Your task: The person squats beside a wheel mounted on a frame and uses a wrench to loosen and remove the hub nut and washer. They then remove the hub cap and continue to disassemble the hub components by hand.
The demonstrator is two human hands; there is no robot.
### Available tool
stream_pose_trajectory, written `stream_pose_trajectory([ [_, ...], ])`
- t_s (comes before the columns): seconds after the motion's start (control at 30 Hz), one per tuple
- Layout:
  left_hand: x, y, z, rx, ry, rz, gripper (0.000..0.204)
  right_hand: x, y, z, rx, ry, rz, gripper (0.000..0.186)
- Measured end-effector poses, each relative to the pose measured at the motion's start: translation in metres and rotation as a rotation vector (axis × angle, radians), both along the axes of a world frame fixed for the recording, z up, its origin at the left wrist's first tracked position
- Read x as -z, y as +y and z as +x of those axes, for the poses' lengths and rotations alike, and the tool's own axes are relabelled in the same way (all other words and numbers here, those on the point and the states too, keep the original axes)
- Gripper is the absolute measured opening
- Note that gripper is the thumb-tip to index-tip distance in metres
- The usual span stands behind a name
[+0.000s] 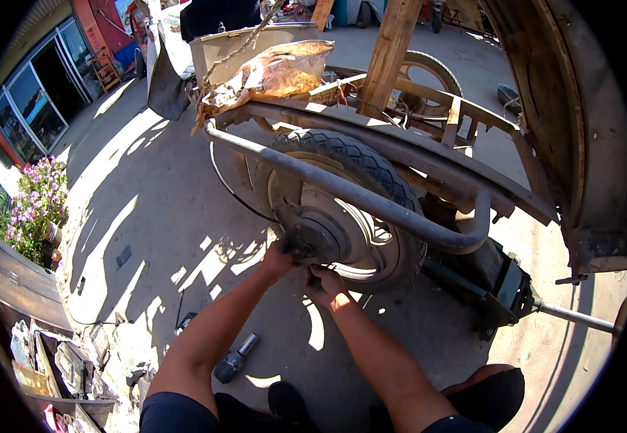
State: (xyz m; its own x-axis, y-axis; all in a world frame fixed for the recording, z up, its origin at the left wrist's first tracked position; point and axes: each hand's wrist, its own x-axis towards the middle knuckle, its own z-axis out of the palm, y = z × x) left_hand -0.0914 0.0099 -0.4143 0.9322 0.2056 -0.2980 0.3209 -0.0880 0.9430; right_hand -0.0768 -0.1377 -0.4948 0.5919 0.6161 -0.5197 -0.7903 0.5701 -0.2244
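Note:
Both my hands are at the hub [320, 234] of a wheel with a black treaded tyre [356, 162], mounted under a metal vehicle frame [414, 151]. My left hand [280, 260] reaches the dark centre of the hub with its fingers curled in. Just below and to the right, my right hand [323, 286] has its fingers pinched together near the hub's lower edge. Whatever the fingers grip is too small and dark to make out. A thin black cable [237, 195] loops down from the frame to the hub. In front of the wheel runs a bent grey tube [349, 191].
A cordless power tool [234, 359] lies on the ground by my left forearm. A dark green jack [504, 296] with a long handle stands right of the wheel. Boxes of parts [68, 368] are at lower left, beneath pink flowers [37, 202]. A wooden post [391, 58] rises behind.

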Motion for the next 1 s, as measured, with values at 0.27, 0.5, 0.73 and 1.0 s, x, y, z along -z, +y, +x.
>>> stream_pose_trajectory([
  [0.27, -0.003, -0.001, 0.002, 0.01, 0.016, 0.022, 0.036, 0.015, -0.007, 0.005, -0.189, -0.011, 0.098, 0.021],
  [0.5, -0.004, -0.001, 0.001, -0.004, 0.008, -0.022, 0.036, 0.007, 0.001, 0.0, 0.043, -0.01, -0.017, 0.006],
  [0.73, -0.007, -0.002, 0.0, 0.003, -0.009, -0.02, 0.031, 0.007, -0.006, 0.001, -0.095, 0.051, 0.156, 0.016],
  [1.0, -0.004, 0.0, -0.001, -0.019, -0.034, -0.06, 0.032, 0.002, 0.003, -0.001, 0.016, 0.014, -0.078, 0.013],
])
